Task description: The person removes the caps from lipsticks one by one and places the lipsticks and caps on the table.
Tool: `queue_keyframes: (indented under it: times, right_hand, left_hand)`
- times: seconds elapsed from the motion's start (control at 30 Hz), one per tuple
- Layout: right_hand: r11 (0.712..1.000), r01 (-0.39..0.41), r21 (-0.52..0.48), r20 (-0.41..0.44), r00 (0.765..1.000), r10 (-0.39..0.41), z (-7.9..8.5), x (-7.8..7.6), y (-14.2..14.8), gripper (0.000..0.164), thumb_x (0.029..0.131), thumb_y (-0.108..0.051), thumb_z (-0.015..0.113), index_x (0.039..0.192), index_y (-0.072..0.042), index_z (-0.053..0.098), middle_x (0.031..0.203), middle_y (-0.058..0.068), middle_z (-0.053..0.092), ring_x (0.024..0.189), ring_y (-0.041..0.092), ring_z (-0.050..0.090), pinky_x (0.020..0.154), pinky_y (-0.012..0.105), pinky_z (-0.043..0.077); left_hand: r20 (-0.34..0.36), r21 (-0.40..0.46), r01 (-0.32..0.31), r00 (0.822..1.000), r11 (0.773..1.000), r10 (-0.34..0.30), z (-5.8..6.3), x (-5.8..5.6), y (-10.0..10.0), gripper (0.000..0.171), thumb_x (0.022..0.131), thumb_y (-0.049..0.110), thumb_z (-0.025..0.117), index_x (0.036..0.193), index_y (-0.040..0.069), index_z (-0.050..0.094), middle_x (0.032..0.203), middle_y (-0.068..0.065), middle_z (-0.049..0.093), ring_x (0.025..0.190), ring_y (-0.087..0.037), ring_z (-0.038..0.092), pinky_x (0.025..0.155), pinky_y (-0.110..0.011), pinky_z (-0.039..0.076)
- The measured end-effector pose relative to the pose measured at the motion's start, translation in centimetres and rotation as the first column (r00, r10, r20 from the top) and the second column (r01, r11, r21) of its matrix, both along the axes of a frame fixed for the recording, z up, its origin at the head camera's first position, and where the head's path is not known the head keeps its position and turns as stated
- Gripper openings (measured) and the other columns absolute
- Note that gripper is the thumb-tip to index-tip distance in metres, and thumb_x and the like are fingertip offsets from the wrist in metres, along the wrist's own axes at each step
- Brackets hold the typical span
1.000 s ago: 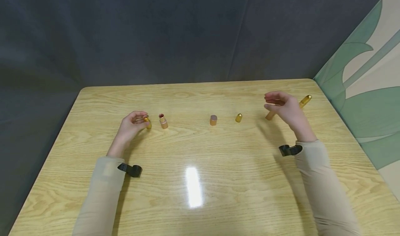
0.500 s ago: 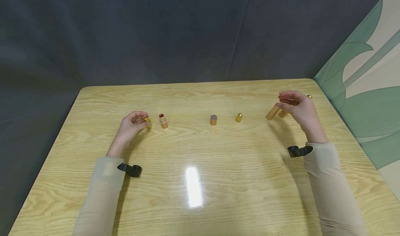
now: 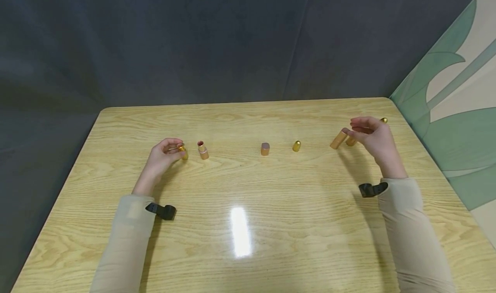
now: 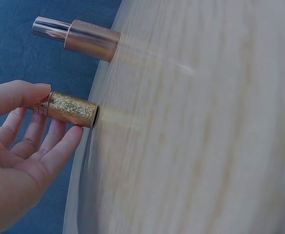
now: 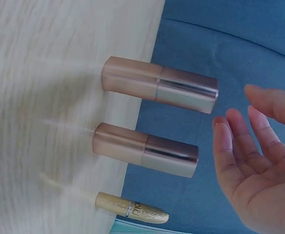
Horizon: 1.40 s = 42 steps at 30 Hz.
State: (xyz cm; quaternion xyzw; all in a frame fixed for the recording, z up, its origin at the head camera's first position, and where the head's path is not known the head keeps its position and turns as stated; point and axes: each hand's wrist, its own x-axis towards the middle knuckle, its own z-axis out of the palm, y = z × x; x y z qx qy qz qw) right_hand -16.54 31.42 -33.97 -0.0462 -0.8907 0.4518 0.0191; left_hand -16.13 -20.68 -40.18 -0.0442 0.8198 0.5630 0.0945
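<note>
My left hand (image 3: 162, 157) pinches a gold glitter lipstick tube (image 4: 71, 108), uncapped, between thumb and fingers; its base meets the table. Just right of it an uncapped rose-gold lipstick (image 3: 203, 151) stands upright. My right hand (image 3: 373, 140) hovers at the tops of two capped rose-gold lipsticks, one nearer (image 5: 159, 83) and one beyond it (image 5: 144, 148). Both stand upright, and in the right wrist view the fingers are apart from them, relaxed and holding nothing. A capped gold lipstick (image 5: 132, 207) stands past them, mostly hidden behind the hand in the head view.
A rose-gold cap (image 3: 265, 149) and a rounded gold cap (image 3: 296, 146) stand mid-table between the hands. The wooden table (image 3: 248, 185) ends at a dark curtain (image 3: 232, 43) behind and a leaf-patterned panel (image 3: 461, 129) on the right.
My right hand has shifted right, from left of the capped lipsticks to over them, slowing in the last half second. The left hand and its gold lipstick have stayed put.
</note>
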Motion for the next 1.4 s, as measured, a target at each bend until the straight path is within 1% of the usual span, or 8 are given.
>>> queue_keyframes:
  times: [0.23, 0.43, 0.63, 0.9, 1.03, 1.13, 1.23, 1.4]
  right_hand:
    - [0.999, -0.019, -0.048, -0.003, 1.000, 0.019, -0.7, -0.2, 0.0, 0.020, 0.093, -0.005, 0.059, 0.105, -0.020, 0.054, 0.091, -0.026, 0.053, 0.081, -0.021, 0.054, 0.070, 0.003, 0.047]
    - [1.000, -0.013, 0.015, 0.002, 1.000, 0.013, -1.1, -0.3, -0.3, 0.018, 0.093, -0.007, 0.059, 0.109, -0.011, 0.055, 0.085, -0.033, 0.051, 0.079, -0.021, 0.052, 0.067, 0.003, 0.046]
    - [0.998, -0.012, 0.055, 0.010, 1.000, 0.011, -1.3, -0.4, -0.4, 0.036, 0.092, -0.008, 0.061, 0.123, 0.007, 0.050, 0.080, -0.039, 0.048, 0.076, -0.021, 0.048, 0.064, 0.002, 0.044]
    - [0.995, -0.019, 0.100, 0.015, 1.000, 0.017, -1.5, -0.7, -0.4, 0.037, 0.092, -0.010, 0.061, 0.123, 0.008, 0.054, 0.075, -0.041, 0.047, 0.072, -0.021, 0.047, 0.062, 0.002, 0.043]
    - [0.991, -0.007, 0.134, 0.023, 1.000, 0.004, -1.6, -0.8, -0.6, 0.037, 0.093, -0.012, 0.061, 0.123, 0.007, 0.054, 0.085, -0.026, 0.054, 0.073, -0.019, 0.047, 0.062, 0.002, 0.044]
    - [0.987, -0.004, 0.159, 0.020, 1.000, 0.001, -1.7, -0.8, -0.7, 0.036, 0.093, -0.012, 0.061, 0.123, 0.007, 0.055, 0.099, -0.003, 0.061, 0.073, -0.019, 0.046, 0.062, 0.002, 0.043]
    - [0.984, -0.003, 0.181, 0.011, 1.000, 0.001, -1.8, -0.8, -0.9, 0.036, 0.093, -0.011, 0.061, 0.122, 0.008, 0.056, 0.110, 0.017, 0.061, 0.071, -0.020, 0.044, 0.061, 0.001, 0.041]
    - [0.982, -0.004, 0.190, 0.013, 1.000, 0.002, -2.0, -0.8, -0.8, 0.036, 0.094, -0.011, 0.060, 0.124, 0.008, 0.054, 0.118, 0.025, 0.058, 0.072, -0.021, 0.041, 0.062, -0.001, 0.038]
  left_hand:
    - [0.002, 0.000, 0.006, 1.000, 1.000, -0.006, 0.0, 0.0, 0.1, 0.043, 0.093, 0.009, 0.060, 0.132, -0.002, 0.045, 0.130, -0.012, 0.051, 0.104, -0.002, 0.052, 0.082, -0.007, 0.046]
    - [0.010, -0.002, 0.008, 1.000, 1.000, -0.008, 0.0, 0.1, 0.1, 0.043, 0.093, 0.009, 0.059, 0.132, -0.002, 0.045, 0.135, -0.017, 0.048, 0.105, -0.004, 0.052, 0.082, -0.007, 0.046]
    - [0.006, -0.011, 0.017, 1.000, 1.000, -0.016, 0.1, 0.2, 0.0, 0.044, 0.094, 0.011, 0.059, 0.134, -0.002, 0.044, 0.135, -0.016, 0.048, 0.110, -0.008, 0.052, 0.085, -0.009, 0.045]
    - [0.012, -0.001, 0.011, 1.000, 1.000, -0.011, 0.1, 0.0, 0.0, 0.042, 0.094, 0.009, 0.058, 0.133, -0.002, 0.044, 0.134, -0.015, 0.048, 0.107, -0.005, 0.052, 0.083, -0.008, 0.046]
    - [0.022, -0.003, 0.011, 1.000, 1.000, -0.011, 0.2, 0.0, 0.1, 0.043, 0.094, 0.010, 0.058, 0.133, -0.001, 0.044, 0.134, -0.015, 0.049, 0.112, -0.011, 0.052, 0.084, -0.010, 0.045]
    - [0.025, -0.010, 0.009, 1.000, 1.000, -0.009, 0.2, 0.0, 0.1, 0.043, 0.094, 0.010, 0.058, 0.133, -0.001, 0.044, 0.133, -0.014, 0.049, 0.113, -0.012, 0.052, 0.084, -0.010, 0.044]
    - [0.024, -0.014, 0.011, 1.000, 1.000, -0.011, 0.3, 0.0, 0.1, 0.042, 0.094, 0.009, 0.058, 0.133, -0.001, 0.045, 0.133, -0.015, 0.049, 0.112, -0.011, 0.052, 0.084, -0.009, 0.044]
    - [0.023, -0.012, 0.019, 1.000, 1.000, -0.019, 0.2, 0.0, 0.1, 0.042, 0.094, 0.009, 0.057, 0.132, -0.002, 0.044, 0.135, -0.018, 0.048, 0.108, -0.008, 0.052, 0.083, -0.008, 0.045]
